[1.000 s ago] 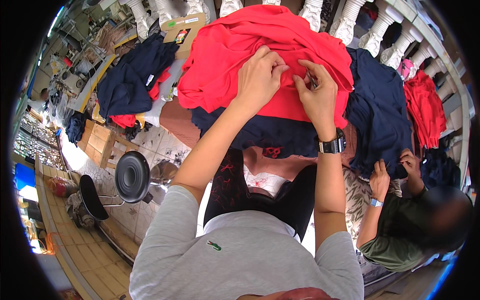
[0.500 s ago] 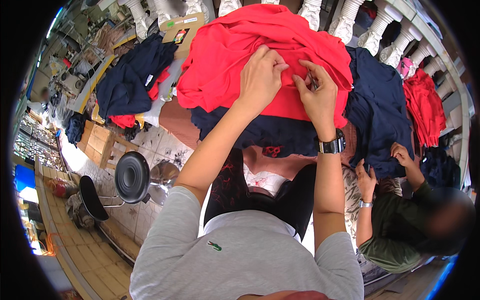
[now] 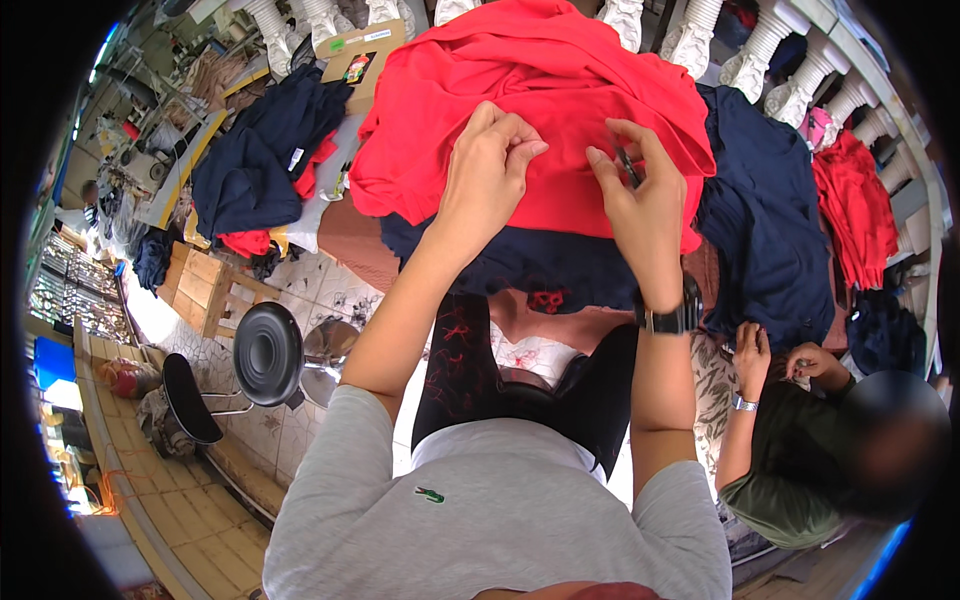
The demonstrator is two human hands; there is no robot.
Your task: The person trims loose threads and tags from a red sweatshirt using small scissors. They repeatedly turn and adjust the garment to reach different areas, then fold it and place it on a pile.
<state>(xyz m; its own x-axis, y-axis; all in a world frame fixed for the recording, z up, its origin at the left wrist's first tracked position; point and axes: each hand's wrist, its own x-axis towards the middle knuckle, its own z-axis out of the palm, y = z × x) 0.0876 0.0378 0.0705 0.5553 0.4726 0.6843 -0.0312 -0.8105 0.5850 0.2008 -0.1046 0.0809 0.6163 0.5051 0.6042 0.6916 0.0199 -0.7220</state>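
Both hands are up on the crumpled red cotton garment (image 3: 540, 120) that sits on top of the heap on the surface (image 3: 345, 240). The left hand (image 3: 487, 170) is closed, fingertips pinching a fold of the red fabric near the middle. The right hand (image 3: 640, 195) is curled too, gripping a small dark tool (image 3: 630, 165) between thumb and fingers, can't really tell what kind, its tip right against the red cloth. There's a black wristwatch (image 3: 668, 318) on that wrist.

Compared with half a second ago, honestly not much has changed: both hands sit in the same spot on the red garment, same pinch. The main difference is the other person at the lower right, whose hands (image 3: 775, 355) have shifted a bit and are now close together by the dark navy blue garment (image 3: 770, 220) hanging over the edge.

Under the red one lies another navy piece (image 3: 520, 265). Off to the left there's a separate pile of navy and red clothes (image 3: 255, 180), and a round black stool (image 3: 265, 352) on the tiled floor.
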